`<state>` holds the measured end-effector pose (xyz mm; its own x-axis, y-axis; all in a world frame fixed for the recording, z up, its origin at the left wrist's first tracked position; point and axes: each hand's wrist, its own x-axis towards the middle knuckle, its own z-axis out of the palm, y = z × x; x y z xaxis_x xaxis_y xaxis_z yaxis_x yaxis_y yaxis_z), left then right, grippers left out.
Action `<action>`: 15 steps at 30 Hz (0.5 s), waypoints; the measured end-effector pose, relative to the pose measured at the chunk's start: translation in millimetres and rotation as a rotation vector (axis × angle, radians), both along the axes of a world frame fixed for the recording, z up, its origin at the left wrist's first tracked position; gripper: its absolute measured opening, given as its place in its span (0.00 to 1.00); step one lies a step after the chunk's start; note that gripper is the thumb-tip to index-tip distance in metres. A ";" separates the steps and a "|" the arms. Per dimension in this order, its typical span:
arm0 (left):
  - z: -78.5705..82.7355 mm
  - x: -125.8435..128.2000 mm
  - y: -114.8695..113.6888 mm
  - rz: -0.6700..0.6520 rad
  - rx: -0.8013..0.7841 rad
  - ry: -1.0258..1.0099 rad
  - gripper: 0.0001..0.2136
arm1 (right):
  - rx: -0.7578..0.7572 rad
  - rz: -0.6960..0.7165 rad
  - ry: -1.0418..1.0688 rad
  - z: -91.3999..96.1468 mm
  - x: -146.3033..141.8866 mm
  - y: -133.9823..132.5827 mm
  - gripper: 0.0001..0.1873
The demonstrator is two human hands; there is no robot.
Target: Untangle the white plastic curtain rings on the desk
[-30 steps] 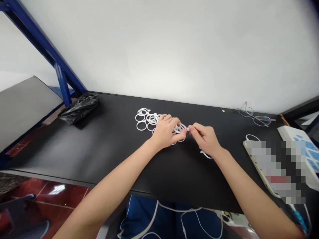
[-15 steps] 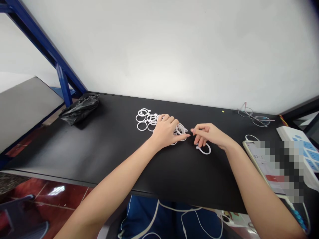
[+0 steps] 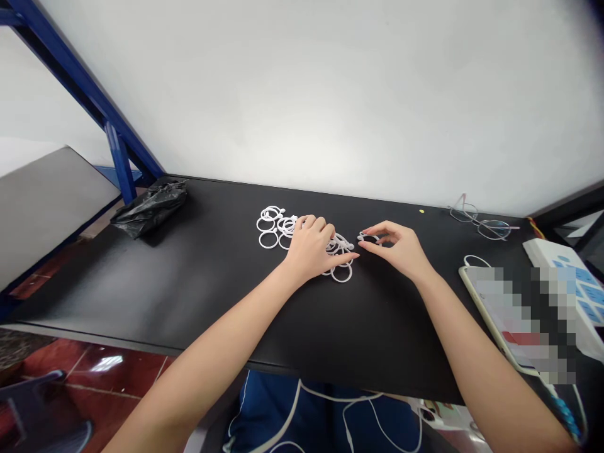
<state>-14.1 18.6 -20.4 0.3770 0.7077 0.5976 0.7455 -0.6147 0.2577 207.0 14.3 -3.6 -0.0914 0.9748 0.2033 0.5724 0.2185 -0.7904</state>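
Note:
A heap of white plastic rings (image 3: 278, 228) lies on the black table (image 3: 212, 289). My left hand (image 3: 314, 248) rests on the right part of the heap, fingers curled over several rings. One loose ring (image 3: 340, 274) lies just in front of it. My right hand (image 3: 396, 248) sits to the right of the heap and pinches a single white ring (image 3: 367, 237) between thumb and fingers.
A crumpled black plastic bag (image 3: 150, 206) lies at the table's left end. Spectacles (image 3: 481, 221) lie at the back right. A phone (image 3: 509, 318) and a white box with blue print (image 3: 569, 277) are at the right edge. Blue metal posts (image 3: 116, 160) stand behind the left end.
My right hand left the ring it had laid on the table, moved back towards the heap and now pinches another ring. My left hand stayed on the heap.

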 end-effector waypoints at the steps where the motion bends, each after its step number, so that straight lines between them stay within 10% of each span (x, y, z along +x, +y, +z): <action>1: 0.0 0.1 0.1 0.000 0.003 0.001 0.26 | 0.054 -0.006 -0.068 -1.6 0.5 0.3 0.16; 15: 1.7 1.2 -1.0 -0.066 0.059 -0.084 0.21 | 0.120 -0.026 -0.332 -6.0 9.9 3.8 0.16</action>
<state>-12.9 17.5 -18.7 0.3686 0.6457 0.6687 0.6802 -0.6777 0.2794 216.9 18.1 -9.6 -0.1474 0.9487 0.2795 0.8002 0.2805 -0.5301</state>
